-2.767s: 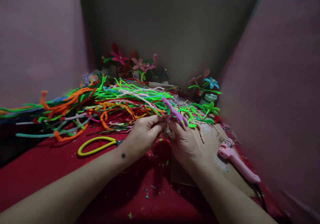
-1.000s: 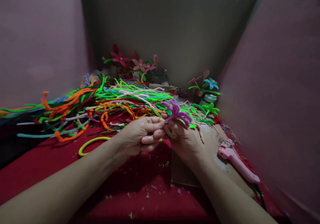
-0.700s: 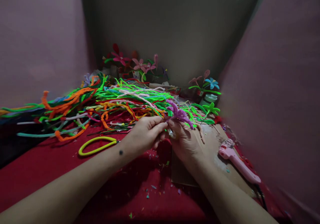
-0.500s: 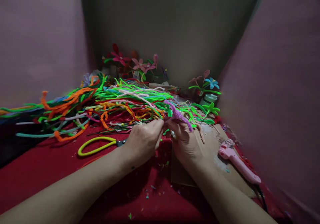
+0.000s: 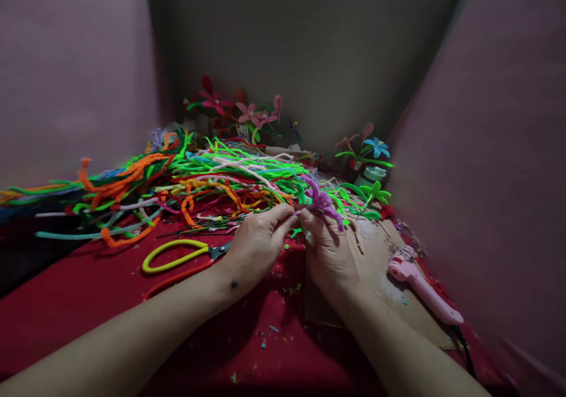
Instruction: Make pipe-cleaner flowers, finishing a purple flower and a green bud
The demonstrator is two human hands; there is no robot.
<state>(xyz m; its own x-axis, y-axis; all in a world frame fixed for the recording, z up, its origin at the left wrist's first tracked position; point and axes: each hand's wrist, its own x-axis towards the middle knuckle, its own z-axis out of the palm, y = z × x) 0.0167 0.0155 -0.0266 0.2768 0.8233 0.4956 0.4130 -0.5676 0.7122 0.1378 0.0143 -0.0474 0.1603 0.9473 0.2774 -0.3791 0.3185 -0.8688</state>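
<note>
A purple pipe-cleaner flower [image 5: 322, 199] sits between my two hands, its looped petals spreading above the fingers. My left hand [image 5: 259, 238] pinches its left end with thumb and forefinger. Closed around its base is my right hand [image 5: 325, 246], with the thumb pressed up near the petals. The exact grip inside the fingers is hidden. Beside my left wrist lie scissors [image 5: 177, 256] with one yellow and one red handle, partly covered by the forearm. Just beyond the hands spreads a pile of coloured pipe cleaners [image 5: 239, 170], mostly green, orange and white.
A pink glue gun [image 5: 424, 288] rests on a cardboard sheet [image 5: 375, 267] at the right. Finished pipe-cleaner flowers [image 5: 250, 114] stand at the back, and a blue one [image 5: 377, 147] rises near a small jar [image 5: 374, 176]. Scraps dot the red cloth [image 5: 198, 350].
The purple petals have shifted and now stand more spread and looped above my fingers. Both hands stay close together in nearly the same place. The view has moved slightly.
</note>
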